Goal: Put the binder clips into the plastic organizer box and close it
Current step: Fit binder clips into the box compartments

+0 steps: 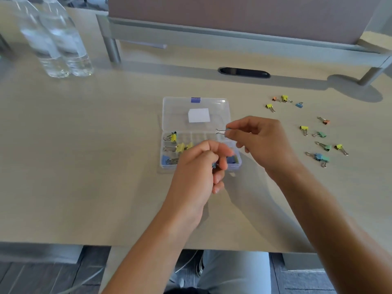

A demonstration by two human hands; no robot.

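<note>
Over the open organizer box (196, 111) | our right hand (261, 143) pinches a binder clip (221, 131) | left hand (199, 166) grips a blue clip (214, 165)

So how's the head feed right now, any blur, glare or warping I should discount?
Head view: the water bottles at far left are smeared and soft; the left hand is slightly motion-blurred, hiding what it pinches; wide-angle bending curves the desk edges; soft shadows fall under both arms; the organizer box lid shows mild glare.
</note>
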